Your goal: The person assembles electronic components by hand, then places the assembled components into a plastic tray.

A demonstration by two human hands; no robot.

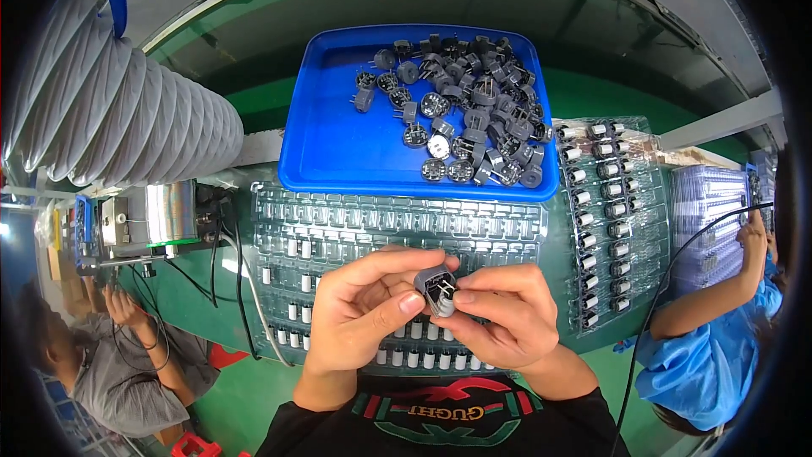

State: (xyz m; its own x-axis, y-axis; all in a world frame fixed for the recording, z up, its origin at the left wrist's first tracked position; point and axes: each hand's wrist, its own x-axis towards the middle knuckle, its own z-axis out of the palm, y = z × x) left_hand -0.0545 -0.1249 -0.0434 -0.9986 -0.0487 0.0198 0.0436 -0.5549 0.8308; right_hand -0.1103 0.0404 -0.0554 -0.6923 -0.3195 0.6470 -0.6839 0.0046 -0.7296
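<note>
We hold a small grey round plastic part (436, 288) between both hands at the six o'clock side of the view. Our left hand (359, 309) has its grip closed on the part, thumb pressed against its side; our right hand (499, 313) pinches it from the other side with thumb and fingertips. Beneath our hands lies a clear compartment tray (338, 228) with small white-topped cylinders standing in some pockets. At twelve o'clock a blue tray (338, 144) carries a heap of similar grey parts (469, 110). At three o'clock lies a second clear tray (609, 220), filled in rows, on the green table (254, 101).
</note>
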